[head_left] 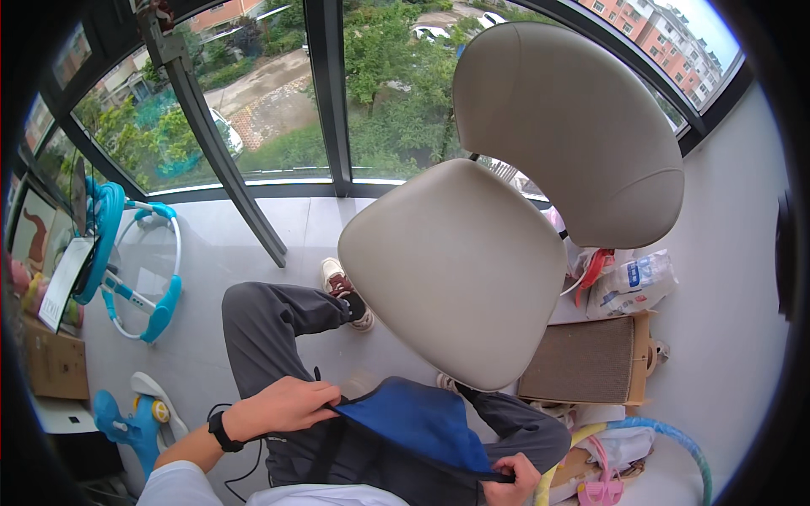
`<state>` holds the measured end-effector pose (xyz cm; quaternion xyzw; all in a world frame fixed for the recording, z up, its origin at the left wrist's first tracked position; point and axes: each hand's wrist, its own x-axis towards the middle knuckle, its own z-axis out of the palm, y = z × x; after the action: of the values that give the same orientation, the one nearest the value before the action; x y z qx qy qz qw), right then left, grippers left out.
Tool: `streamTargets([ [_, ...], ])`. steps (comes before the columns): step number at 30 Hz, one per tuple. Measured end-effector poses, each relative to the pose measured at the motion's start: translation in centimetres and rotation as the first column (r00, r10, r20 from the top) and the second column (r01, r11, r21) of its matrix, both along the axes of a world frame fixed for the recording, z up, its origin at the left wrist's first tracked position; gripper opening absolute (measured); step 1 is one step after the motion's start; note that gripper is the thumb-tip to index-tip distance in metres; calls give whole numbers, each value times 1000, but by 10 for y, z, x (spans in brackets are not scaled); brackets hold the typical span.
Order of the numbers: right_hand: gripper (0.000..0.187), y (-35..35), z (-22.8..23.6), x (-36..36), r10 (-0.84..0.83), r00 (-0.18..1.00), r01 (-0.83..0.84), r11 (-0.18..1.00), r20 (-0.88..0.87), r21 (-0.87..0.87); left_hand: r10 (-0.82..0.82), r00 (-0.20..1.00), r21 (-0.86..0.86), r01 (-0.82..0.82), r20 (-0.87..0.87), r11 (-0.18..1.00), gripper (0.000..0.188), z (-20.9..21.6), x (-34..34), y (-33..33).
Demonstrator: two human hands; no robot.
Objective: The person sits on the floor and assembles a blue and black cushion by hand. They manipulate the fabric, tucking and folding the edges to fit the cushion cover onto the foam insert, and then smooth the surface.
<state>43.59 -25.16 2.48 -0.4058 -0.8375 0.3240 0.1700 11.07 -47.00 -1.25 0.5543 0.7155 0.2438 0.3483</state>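
Across my lap lies a blue-and-black fabric piece with a dark edge. Its exact kind cannot be made out. My left hand, below a black wristband, pinches its upper left corner between thumb and fingers. At the lower right corner, my right hand is closed on the dark edge, so the edge is stretched between both hands. A beige padded chair stands right in front of my knees, its backrest on the far side.
To the left are a turquoise-and-white ring-shaped frame, a blue toy and a cardboard box. Right of the chair sit an open carton, a plastic bag and a coloured hoop. A dark metal post slants before the windows.
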Motion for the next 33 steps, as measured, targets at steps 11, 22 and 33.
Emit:
streamTargets([
  [11, 14, 18, 14, -41, -224, 931, 312, 899, -289, 308, 371, 928, 317, -363, 36, 876, 19, 46, -9, 41],
  [22, 26, 136, 115, -101, 6, 619, 681, 496, -786, 540, 508, 860, 952, -126, -35, 279, 25, 177, -65, 162],
  [33, 25, 90, -57, -33, 194, 961, -224, 964, 197, 145, 352, 908, 380, -250, -226, 891, 17, -27, -25, 75],
])
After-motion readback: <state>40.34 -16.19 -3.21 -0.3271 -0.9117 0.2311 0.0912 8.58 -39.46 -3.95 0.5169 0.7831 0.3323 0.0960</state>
